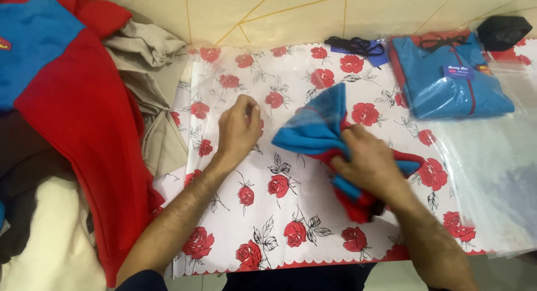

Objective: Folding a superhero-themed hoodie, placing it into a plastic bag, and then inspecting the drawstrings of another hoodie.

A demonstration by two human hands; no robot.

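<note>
The right hand (370, 163) is clenched around a folded blue and red garment (321, 131), fingers pinching the bunched fabric near its middle; the blue part fans out to the far left of the hand, the red part hangs out on the near side, by the wrist; the garment lies on the middle of a white tablecloth printed with red roses (279, 224). The left hand (239, 128) rests palm down on a clear plastic bag (224, 81) that lies flat on the cloth, fingers loosely curled and gripping nothing, just left of the garment and apart from it.

To the far right lies 1 blue and red garment packed in a clear bag (447, 81), with a tag on its front; a black box-like object (503, 29) sits at the far right corner, just beyond it; more clear plastic sheeting (492, 173) spreads over the right edge of the cloth; a dark cord with a blue tag (358, 46) lies at the far edge. On the left, a heap of red and blue clothing (72, 101) is piled over beige fabric (145, 50).
</note>
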